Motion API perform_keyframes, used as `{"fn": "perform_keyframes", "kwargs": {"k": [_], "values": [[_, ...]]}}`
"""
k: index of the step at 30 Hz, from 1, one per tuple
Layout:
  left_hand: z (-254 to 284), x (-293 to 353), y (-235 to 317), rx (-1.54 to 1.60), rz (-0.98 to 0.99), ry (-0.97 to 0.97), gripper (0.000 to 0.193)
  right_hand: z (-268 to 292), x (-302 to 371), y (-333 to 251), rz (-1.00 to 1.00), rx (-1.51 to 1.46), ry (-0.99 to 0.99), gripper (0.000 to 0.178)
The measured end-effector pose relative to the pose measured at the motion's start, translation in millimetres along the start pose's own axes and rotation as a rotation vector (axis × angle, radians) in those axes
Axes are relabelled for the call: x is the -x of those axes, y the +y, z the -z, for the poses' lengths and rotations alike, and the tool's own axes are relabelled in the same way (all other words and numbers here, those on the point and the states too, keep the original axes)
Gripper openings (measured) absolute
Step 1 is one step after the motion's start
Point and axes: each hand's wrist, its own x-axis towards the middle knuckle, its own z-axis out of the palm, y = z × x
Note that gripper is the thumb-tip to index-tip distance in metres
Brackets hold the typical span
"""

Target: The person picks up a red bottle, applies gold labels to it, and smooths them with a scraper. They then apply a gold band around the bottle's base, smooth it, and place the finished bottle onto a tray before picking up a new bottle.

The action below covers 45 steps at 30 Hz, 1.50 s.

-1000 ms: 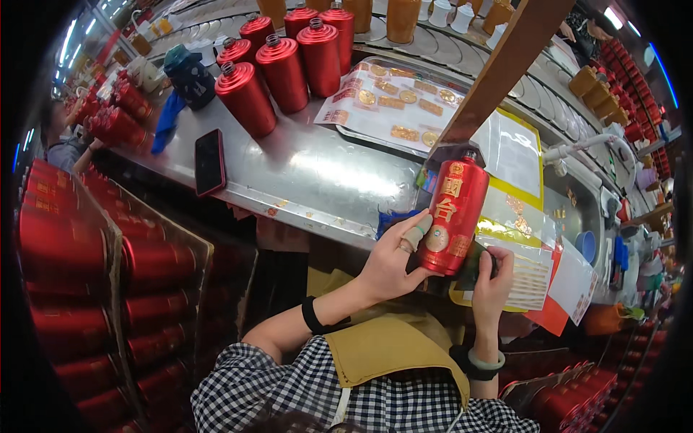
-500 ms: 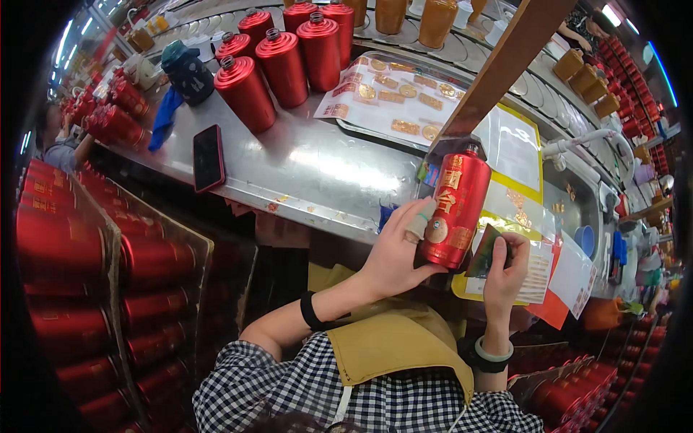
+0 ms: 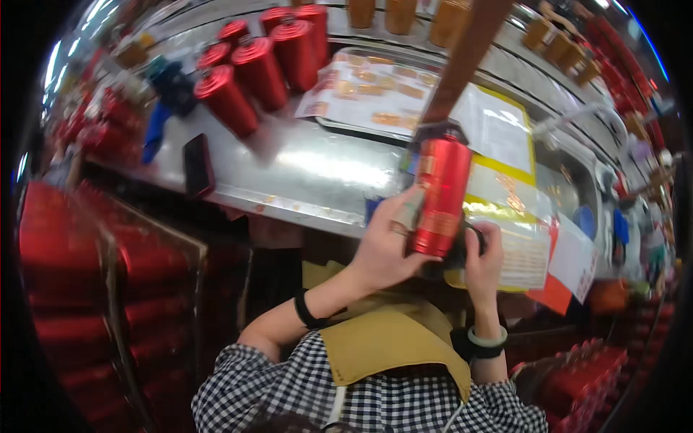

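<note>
My left hand (image 3: 384, 249) is wrapped round the lower left side of a glossy red bottle (image 3: 447, 191) with gold print, which stands tilted in front of me, its neck pointing away. Finger covers show on that hand. To the right of the bottle's base, my right hand (image 3: 485, 258) pinches a thin dark sheet, partly hidden and blurred now; the earlier frame shows it as a flat dark green piece. On the tray (image 3: 328, 124) beyond lies a white sheet with gold stickers (image 3: 390, 119).
Several red bottles (image 3: 260, 72) stand at the back left beside a dark flask (image 3: 173, 86). A phone (image 3: 198, 166) lies on the metal table (image 3: 303, 177). A brown post (image 3: 465, 61) rises behind the bottle; yellow-edged sheets (image 3: 530, 137) and a sink (image 3: 563, 177) are to the right.
The bottle has turned about its length, so its large gold print now faces left. Both hands stay close to it. The whole view has shifted slightly and blurred.
</note>
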Motion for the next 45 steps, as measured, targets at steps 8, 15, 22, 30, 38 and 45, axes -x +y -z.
{"fn": "perform_keyframes", "kwargs": {"k": [8,15,22,30,38,45], "values": [[9.4,4.7,-6.1,0.016,0.071,0.019,0.090,17.6,-26.6,-41.2,0.303,0.049,-0.247,0.033],[8.7,7.9,-3.4,-0.010,0.126,-0.065,0.091,23.5,-43.4,-15.8,0.706,0.126,0.010,0.020],[-2.9,20.1,-9.7,0.082,0.231,-0.005,0.087,28.9,-22.2,-24.8,0.626,-0.114,-0.318,0.029],[-6.8,13.5,-5.8,0.048,0.226,-0.006,0.083,32.5,-53.0,-7.8,0.545,0.123,-0.028,0.031],[-10.9,21.6,-6.0,0.451,0.587,0.103,0.052,21.9,-21.3,0.0,0.761,-0.045,-0.226,0.020],[-1.2,20.7,-10.4,0.176,0.326,-0.034,0.087,25.5,-22.4,-21.1,0.763,-0.105,-0.269,0.020]]}}
